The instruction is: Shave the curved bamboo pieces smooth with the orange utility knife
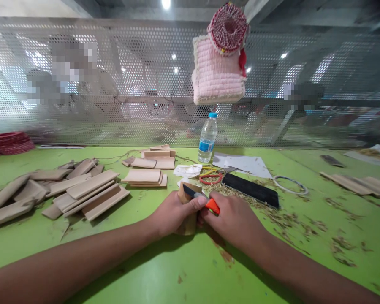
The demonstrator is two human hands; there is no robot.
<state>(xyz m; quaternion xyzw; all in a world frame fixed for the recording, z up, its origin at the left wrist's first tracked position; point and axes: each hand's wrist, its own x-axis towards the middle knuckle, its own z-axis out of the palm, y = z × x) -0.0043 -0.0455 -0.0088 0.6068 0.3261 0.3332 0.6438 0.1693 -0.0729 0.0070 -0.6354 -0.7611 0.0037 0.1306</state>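
Note:
My left hand point(176, 212) is wrapped round an upright, curved tan piece point(187, 228) that looks like split bamboo. In my right hand point(232, 217) is a utility knife point(213, 206) with an orange handle and a dark blade. The blade points up and left, lying across the top part of the piece. My left thumb rests against the knife near the base of the blade. The fingers of my right hand are partly hidden behind the handle.
Tan curved pieces point(91, 185) are heaped at the left, with smaller stacks point(145, 177) behind. A water bottle point(207, 141), red-handled scissors point(210, 179), a black phone point(251, 188), a white ring point(290, 185) and shavings point(291, 221) lie beyond and right. A perforated screen point(139, 84) stands behind.

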